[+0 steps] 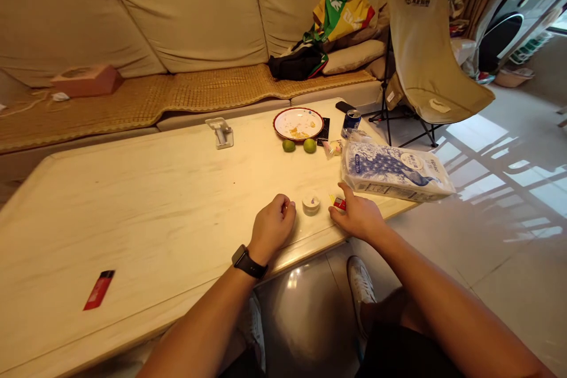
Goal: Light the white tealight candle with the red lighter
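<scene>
My left hand (272,225), with a dark watch on the wrist, rests curled in a loose fist on the pale table (146,201), just left of a small round tea-light candle (310,205). Nothing shows inside its fingers. My right hand (358,214) lies on the table's front edge to the right of the candle. Its fingers are closed round a small red object (339,203), with a bit of yellow beside it. I cannot make out what that object is.
A blue-and-white plastic packet (394,171) lies beyond my right hand. Farther back are a used plate (298,123), two limes (299,145), a can (351,121) and a phone. A red lighter (99,290) lies front left. A sofa and a folding chair (425,53) stand behind.
</scene>
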The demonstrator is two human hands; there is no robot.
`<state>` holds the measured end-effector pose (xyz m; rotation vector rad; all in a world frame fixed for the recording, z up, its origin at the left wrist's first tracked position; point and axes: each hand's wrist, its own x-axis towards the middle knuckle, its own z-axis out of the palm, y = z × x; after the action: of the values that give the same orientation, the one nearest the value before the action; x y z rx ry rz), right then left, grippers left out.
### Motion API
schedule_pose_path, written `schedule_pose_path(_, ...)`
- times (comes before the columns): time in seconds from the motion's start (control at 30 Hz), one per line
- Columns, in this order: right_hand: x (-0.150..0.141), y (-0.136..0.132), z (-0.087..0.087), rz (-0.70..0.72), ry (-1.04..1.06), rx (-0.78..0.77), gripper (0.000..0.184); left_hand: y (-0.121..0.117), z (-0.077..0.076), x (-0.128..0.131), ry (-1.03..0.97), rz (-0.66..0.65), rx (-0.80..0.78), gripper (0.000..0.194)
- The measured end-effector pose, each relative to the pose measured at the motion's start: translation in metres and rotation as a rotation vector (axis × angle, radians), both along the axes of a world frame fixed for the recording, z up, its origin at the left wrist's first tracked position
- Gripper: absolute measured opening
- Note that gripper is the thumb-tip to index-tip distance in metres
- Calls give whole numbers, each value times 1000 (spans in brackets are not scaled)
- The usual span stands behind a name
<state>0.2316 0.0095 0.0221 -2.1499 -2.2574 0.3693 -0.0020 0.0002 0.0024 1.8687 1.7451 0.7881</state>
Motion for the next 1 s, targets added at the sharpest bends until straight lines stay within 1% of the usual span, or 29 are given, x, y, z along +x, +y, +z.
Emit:
schedule_pose_path(0.17,-9,0,0,15,4,-16,73,0,-1,1,3,-5,7,19)
schedule_pose_path(0.5,-35,4,8,65,-1,-32,73,0,1,-2,-13,-4,26,19)
schedule_pose_path(0.7,-40,6,6,98,-21,-25,72,0,2,-2,-22,3,36,19)
schedule_pose_path(0.9,-41,8,1,61,-5,-18,70,0,3,-2,-29,8,21,18)
schedule_pose_path(1.0,-39,8,0,46,21,-5,73,-1,4,-1,-26,17,14,18)
